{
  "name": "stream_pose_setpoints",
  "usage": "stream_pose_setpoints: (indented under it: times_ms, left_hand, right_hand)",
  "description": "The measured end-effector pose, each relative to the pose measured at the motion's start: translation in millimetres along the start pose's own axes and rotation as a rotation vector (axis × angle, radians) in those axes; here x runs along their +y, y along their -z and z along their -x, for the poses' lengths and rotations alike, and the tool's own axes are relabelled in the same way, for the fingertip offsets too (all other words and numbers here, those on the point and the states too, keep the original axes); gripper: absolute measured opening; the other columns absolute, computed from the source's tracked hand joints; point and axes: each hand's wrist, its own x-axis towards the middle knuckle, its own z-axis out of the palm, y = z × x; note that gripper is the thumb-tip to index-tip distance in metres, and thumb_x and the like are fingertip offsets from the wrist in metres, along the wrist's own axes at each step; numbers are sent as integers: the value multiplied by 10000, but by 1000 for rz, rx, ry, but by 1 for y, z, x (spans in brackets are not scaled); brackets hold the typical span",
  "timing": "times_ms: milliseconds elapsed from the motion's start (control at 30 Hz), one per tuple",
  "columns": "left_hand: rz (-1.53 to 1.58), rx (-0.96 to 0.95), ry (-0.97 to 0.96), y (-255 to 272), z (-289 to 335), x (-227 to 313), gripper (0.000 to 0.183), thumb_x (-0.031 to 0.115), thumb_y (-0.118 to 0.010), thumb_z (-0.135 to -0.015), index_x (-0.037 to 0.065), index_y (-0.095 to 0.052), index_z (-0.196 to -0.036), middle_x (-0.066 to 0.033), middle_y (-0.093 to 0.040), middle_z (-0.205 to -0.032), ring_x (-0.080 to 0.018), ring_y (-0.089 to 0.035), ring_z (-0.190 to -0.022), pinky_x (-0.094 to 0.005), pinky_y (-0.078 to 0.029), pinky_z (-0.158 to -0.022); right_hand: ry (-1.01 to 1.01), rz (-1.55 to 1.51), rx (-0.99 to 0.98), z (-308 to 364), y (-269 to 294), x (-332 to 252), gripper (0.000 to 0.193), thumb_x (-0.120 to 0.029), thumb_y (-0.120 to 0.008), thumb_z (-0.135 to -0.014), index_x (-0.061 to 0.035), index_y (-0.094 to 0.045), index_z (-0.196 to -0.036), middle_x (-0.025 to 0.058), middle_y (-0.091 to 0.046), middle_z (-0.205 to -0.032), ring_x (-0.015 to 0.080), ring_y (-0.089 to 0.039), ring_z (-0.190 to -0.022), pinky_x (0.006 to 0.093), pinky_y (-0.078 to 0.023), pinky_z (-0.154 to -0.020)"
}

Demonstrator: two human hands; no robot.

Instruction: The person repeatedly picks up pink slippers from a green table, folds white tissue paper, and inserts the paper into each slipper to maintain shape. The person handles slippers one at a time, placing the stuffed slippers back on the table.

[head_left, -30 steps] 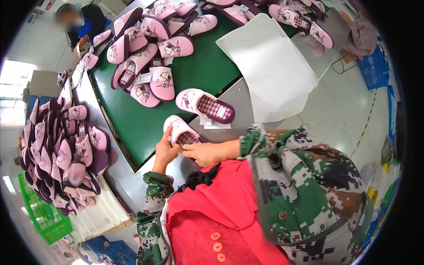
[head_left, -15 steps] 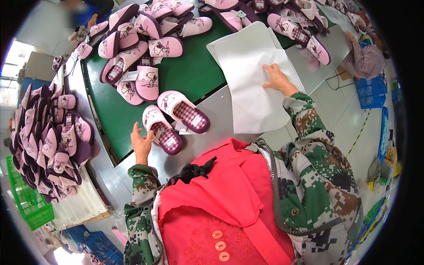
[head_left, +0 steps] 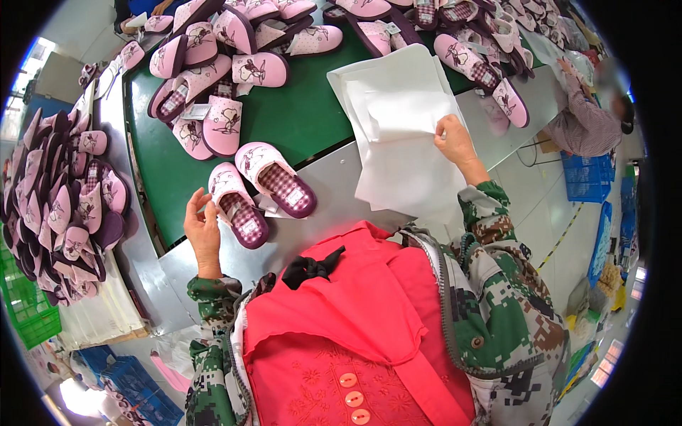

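A pair of pink slippers lies side by side near the front of the table: the left slipper point(head_left: 240, 206) and the right slipper point(head_left: 275, 179), both with plum checked insoles and a white tag between them. Close to the left slipper's outer side is my left hand point(head_left: 202, 227), fingers loosely bent and apart, holding nothing. To the right lies a stack of white paper sheets point(head_left: 387, 156). My right hand point(head_left: 457, 145) pinches the top sheet at its right side, and that sheet point(head_left: 391, 113) bulges up in the middle.
Loose pink slippers point(head_left: 259, 69) pile up on the green table surface point(head_left: 305, 128). More slippers point(head_left: 60, 202) are stacked at the left above a green crate point(head_left: 28, 305). A person point(head_left: 590, 117) works at the far right beside a blue crate point(head_left: 588, 176).
My right hand has closed from spread fingers into a pinch on the paper, and the top sheet now bulges. My left hand has drawn slightly away from the slippers. The view has shifted.
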Motion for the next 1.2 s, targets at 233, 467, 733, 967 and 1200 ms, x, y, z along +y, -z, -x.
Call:
stream_pose_setpoints:
  times_ms: [233, 467, 733, 967, 1200]
  left_hand:
    - [168, -250, -92, -38, -1, 24, 268, 58, -530, -879, 2, -544, -1140, -58, -625, -917, -86, -565, -768, -216, -469, -693]
    - [275, -518, -187, -93, 14, 87, 367, -7, -487, -880, 5, -455, -1245, -109, -578, -1072, -146, -586, -919, -248, -472, -787]
    - [21, -608, -708, -141, 22, 119, 1047, 187, -788, -611, -2, -127, -1400, -199, -308, -1367, -307, -374, -1235, -386, -339, -1011]
    - [727, -974, 81, -130, 20, 102, 965, 420, -764, -654, 5, -222, -1337, -123, -465, -1180, -208, -518, -1044, -319, -456, -849]
    - [1023, -821, 279, -139, 38, 101, 943, 316, -762, -675, 43, -184, -1368, -81, -396, -1247, -189, -418, -1129, -322, -358, -950]
  right_hand:
    - [-302, -348, 119, -9, 24, -12, 84, -80, -551, -723, -41, -499, -775, 112, -565, -661, 291, -581, -606, 367, -467, -612]
    - [-56, 46, 219, -13, 21, -83, 166, -75, -526, -757, -71, -521, -923, 148, -586, -766, 346, -585, -721, 421, -456, -643]
    - [276, -798, -435, -7, 18, -221, 243, -44, -487, -759, -27, -536, -997, 100, -598, -793, 191, -597, -765, 304, -471, -714]
    - [-57, -1590, -393, -27, 19, -263, 126, -110, -564, -823, -39, -565, -926, 4, -570, -838, 62, -516, -800, 214, -411, -737]
    - [-416, -1902, -359, -53, -10, -275, 159, -166, -588, -854, -59, -582, -970, 5, -591, -805, 72, -542, -656, 199, -443, -587]
